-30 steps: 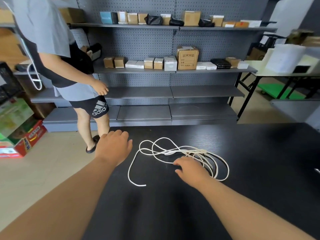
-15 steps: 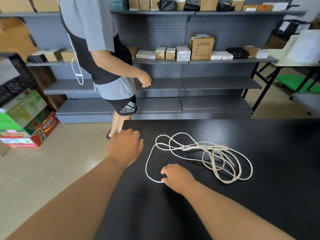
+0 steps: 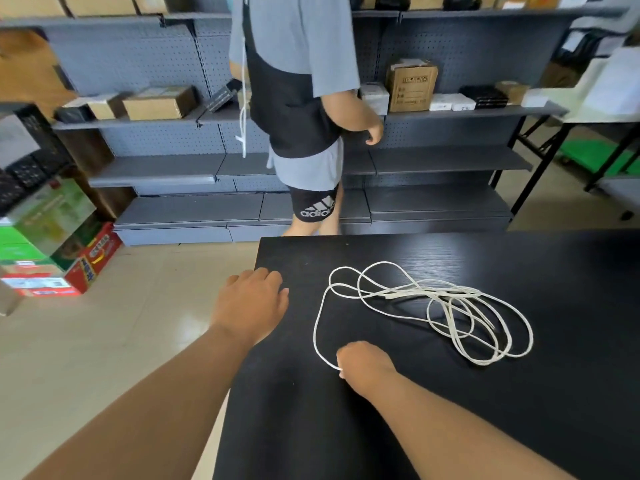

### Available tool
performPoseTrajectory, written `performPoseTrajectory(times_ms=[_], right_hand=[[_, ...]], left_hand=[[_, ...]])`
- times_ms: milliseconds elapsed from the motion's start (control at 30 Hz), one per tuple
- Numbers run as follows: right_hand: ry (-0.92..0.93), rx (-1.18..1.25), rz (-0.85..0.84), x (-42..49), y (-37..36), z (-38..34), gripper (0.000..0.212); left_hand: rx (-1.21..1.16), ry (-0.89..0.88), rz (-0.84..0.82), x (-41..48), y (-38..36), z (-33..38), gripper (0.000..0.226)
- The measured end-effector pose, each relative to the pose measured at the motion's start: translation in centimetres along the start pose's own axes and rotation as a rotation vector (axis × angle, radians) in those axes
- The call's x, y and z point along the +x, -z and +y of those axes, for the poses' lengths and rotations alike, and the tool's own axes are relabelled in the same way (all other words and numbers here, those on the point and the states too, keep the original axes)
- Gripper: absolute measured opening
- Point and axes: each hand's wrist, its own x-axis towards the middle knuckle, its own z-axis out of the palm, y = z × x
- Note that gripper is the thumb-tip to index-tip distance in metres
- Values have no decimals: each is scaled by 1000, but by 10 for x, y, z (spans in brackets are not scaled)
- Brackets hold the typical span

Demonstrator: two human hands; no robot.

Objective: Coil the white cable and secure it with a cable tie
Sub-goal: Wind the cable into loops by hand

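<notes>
Grey pegboard shelving [image 3: 433,161] stands behind a black table [image 3: 519,427] on glossy beige floor [image 3: 104,341].

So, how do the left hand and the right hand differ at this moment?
The left hand has loose fingers and holds nothing; the right hand is curled and seems to pinch the near end of the white cable. The left hand sits at the table's left edge, apart from the cable; the right hand is nearer the wearer. Both show their backs.
</notes>
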Motion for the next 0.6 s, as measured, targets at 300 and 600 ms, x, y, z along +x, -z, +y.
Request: performPoseTrajectory(times_ms=[300, 600], right_hand=[[141, 537, 280, -38, 132, 30, 15], [278, 868, 550, -127, 256, 79, 12]], left_hand=[[-474, -41, 48, 15, 28, 14, 33], [-714, -229, -163, 38, 78, 73, 61]])
